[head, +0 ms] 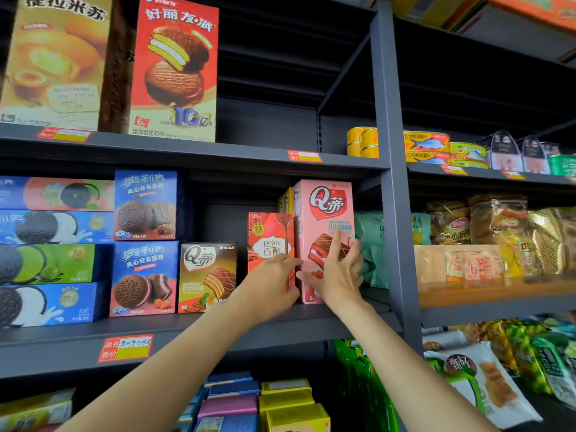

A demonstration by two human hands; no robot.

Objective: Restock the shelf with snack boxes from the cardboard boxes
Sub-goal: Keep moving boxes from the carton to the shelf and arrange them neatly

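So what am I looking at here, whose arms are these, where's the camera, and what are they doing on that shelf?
There is no machine: these are a person's two bare arms, filmed by a wide-angle camera on their head. The left hand has its fingers round the red pejoy box. The right hand lies flat against the front of the tall pink Q box, fingers straight. Both boxes stand upright side by side on the dark shelf, with cookie boxes to their left.
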